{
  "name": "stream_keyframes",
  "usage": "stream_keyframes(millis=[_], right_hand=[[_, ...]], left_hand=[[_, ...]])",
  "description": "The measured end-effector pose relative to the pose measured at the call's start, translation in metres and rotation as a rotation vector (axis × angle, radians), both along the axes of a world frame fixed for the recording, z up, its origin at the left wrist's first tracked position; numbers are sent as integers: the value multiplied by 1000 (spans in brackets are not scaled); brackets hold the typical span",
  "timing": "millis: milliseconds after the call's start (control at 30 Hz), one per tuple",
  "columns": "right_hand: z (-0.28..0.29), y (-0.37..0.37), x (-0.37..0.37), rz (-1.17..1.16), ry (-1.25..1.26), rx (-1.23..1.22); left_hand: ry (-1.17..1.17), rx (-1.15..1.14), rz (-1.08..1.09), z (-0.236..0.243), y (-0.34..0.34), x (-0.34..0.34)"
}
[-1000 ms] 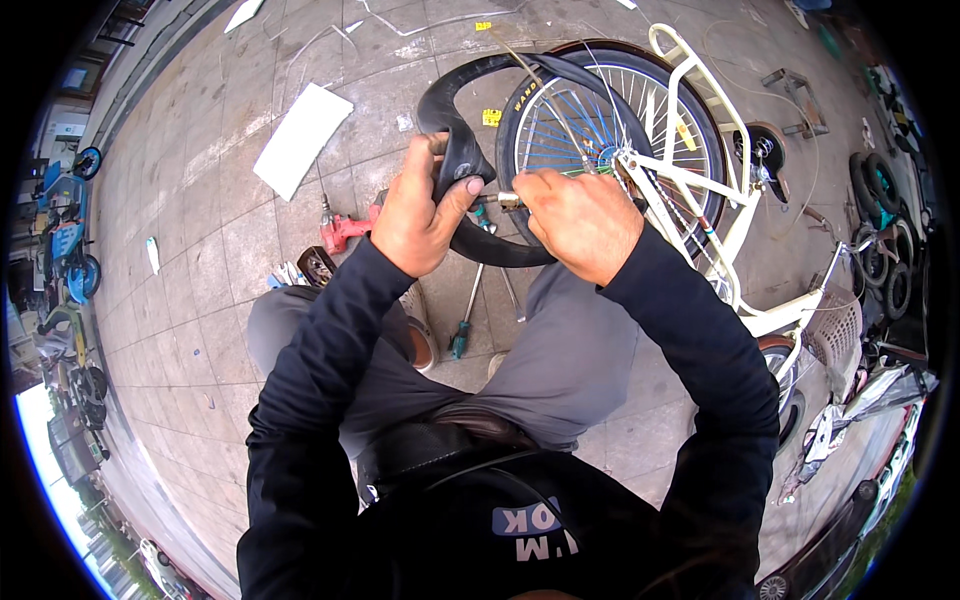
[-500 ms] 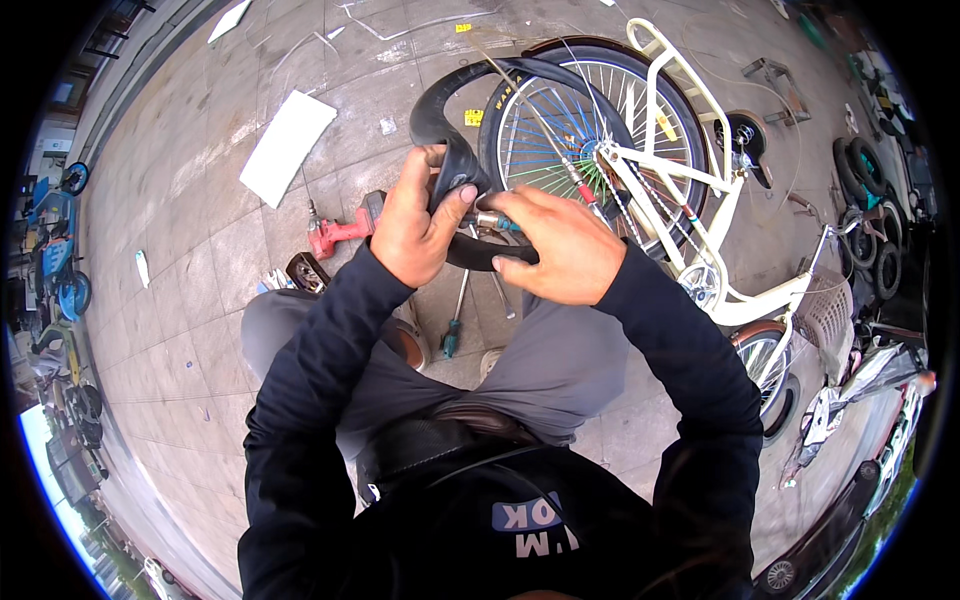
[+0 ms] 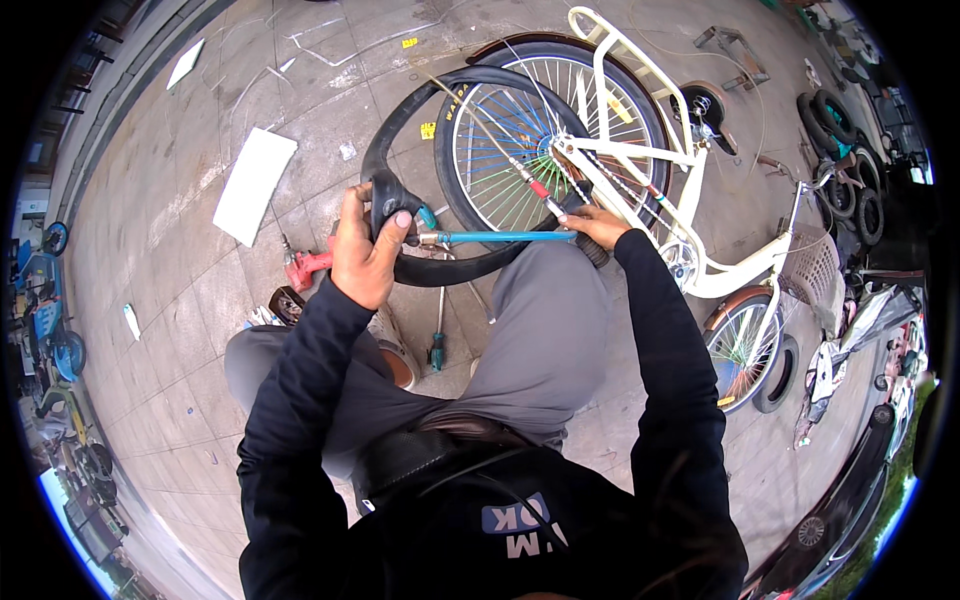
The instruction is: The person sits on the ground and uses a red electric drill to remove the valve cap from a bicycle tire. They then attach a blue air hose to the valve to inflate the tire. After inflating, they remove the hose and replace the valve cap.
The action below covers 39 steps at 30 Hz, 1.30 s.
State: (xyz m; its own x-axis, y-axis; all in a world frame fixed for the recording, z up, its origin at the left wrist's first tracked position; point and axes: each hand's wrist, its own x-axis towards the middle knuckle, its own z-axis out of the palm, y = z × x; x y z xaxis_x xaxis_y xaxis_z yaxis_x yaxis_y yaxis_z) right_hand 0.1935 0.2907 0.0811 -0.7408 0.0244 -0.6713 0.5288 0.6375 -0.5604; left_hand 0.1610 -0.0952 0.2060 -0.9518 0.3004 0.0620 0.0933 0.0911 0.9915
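My left hand (image 3: 366, 250) grips a black inner tube (image 3: 456, 268), thumb on its folded section; the loop extends over the rear wheel. A brass-coloured fitting (image 3: 435, 238) beside that hand joins a slim blue cylinder (image 3: 500, 236), which looks like a hand pump. My right hand (image 3: 595, 224) is closed on a black handle at the cylinder's right end. A hose with a red fitting (image 3: 538, 190) crosses the rear wheel (image 3: 480, 170) of a cream bicycle (image 3: 690, 200) lying on the ground. Teal metal shows behind the tube, partly hidden.
A red drill (image 3: 300, 268), a screwdriver (image 3: 437, 350), and a white sheet (image 3: 255, 185) lie on the paving (image 3: 175, 290). Spare tyres (image 3: 840, 190) are piled at the right, near a dark car (image 3: 830, 510). Scooters (image 3: 55, 330) stand at the far left.
My right hand has moved rightward away from the left, exposing the blue cylinder between them. My left hand still grips the tube; the whole scene has shifted slightly left in view.
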Motion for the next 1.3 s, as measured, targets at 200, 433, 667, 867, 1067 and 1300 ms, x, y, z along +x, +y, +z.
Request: stream_keyframes(millis=[200, 433, 667, 867, 1067, 1300], right_hand=[[-7, -5, -29, 114, 10, 38], [5, -13, -17, 28, 535, 155], [47, -61, -18, 67, 482, 208], [57, -69, -28, 65, 432, 252], [65, -68, -49, 50, 562, 443], [92, -62, -63, -3, 622, 608]], left_hand=[[-109, 109, 133, -8, -11, 5], [-889, 540, 287, -33, -22, 25], [-758, 419, 327, -74, -43, 18], [-470, 374, 507, -53, -31, -2], [-505, 426, 534, -59, -56, -6], [-598, 447, 535, -97, -53, -23]])
